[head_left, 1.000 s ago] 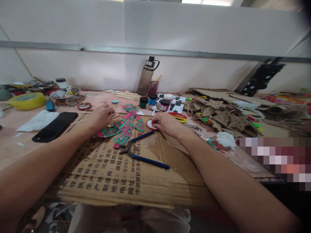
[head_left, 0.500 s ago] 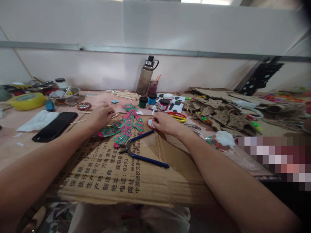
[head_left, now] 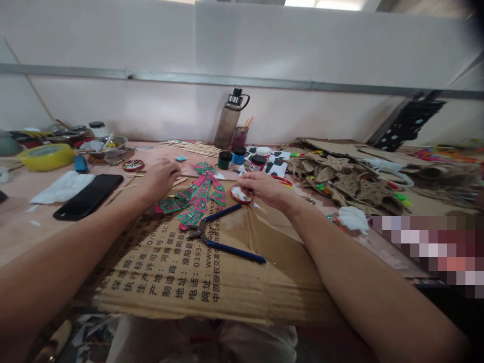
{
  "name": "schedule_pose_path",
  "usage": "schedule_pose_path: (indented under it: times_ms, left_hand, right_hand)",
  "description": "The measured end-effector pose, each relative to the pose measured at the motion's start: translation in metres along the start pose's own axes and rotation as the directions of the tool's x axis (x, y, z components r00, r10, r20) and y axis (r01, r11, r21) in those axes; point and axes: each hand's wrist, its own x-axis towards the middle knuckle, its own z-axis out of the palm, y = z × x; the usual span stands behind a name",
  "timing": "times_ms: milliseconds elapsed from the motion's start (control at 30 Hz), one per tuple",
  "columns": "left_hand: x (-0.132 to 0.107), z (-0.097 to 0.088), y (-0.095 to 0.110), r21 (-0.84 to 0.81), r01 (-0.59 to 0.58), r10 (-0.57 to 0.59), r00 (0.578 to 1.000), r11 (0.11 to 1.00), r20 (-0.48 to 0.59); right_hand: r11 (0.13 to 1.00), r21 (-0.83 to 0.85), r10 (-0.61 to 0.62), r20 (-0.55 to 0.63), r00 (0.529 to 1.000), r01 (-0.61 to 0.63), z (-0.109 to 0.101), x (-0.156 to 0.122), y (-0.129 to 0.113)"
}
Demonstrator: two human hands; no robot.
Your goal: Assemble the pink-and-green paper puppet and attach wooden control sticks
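My left hand (head_left: 161, 179) is pinched at the far edge of the cardboard sheet (head_left: 242, 282), a thin wooden stick (head_left: 183, 171) poking from its fingertips. Just right of it lies a pink and green painted cutout (head_left: 200, 199) dotted with small shiny bits. My right hand (head_left: 264, 189) has its fingers closed together over a red-rimmed round lid (head_left: 237, 194) with whitish contents; whatever they pinch is too small to make out. Blue-handled pliers (head_left: 230, 248) rest spread apart on the cardboard, jaws beside the cutout's lower end.
Behind stand paint jars (head_left: 224, 160), a water bottle (head_left: 227, 121) and a cup (head_left: 240, 137). To the left are a black phone (head_left: 88, 196), yellow tape (head_left: 47, 157) and a lid of colourful beads (head_left: 133, 165). Brown woven pieces (head_left: 340, 176) are heaped at right, near white cotton (head_left: 352, 219).
My right hand has risen slightly and shifted right, uncovering more of the red-rimmed lid. My left hand stays nearly in place, its stick tip a little higher. The view has shifted slightly.
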Motion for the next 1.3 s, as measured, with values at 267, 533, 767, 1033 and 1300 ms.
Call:
schedule_pose_path:
  times_ms: [267,533,767,1033,1300]
  left_hand:
    - [-0.001,-0.011,0.048,-0.109,-0.025,0.017,0.997,0.994,-0.077]
    - [-0.007,-0.014,0.087,-0.322,-0.16,0.124,0.984,0.933,-0.13]
    - [-0.009,-0.01,0.089,-0.383,-0.174,0.157,0.985,0.907,-0.077]
    - [-0.011,-0.005,0.085,-0.369,-0.183,0.172,0.983,0.911,-0.063]
    - [-0.012,-0.008,0.088,-0.353,-0.211,0.212,0.977,0.911,-0.039]
  right_hand:
    - [0.959,0.283,-0.073,0.148,0.986,0.029,0.016,-0.004,-0.006]
    - [0.898,0.439,-0.072,0.218,0.973,-0.031,0.034,-0.013,-0.017]
    - [0.923,0.384,-0.087,0.246,0.965,-0.015,0.041,-0.017,-0.019]
    - [0.955,0.297,-0.055,0.255,0.965,-0.025,0.042,-0.017,-0.018]
    - [0.951,0.308,-0.093,0.237,0.967,0.016,0.046,-0.014,-0.012]
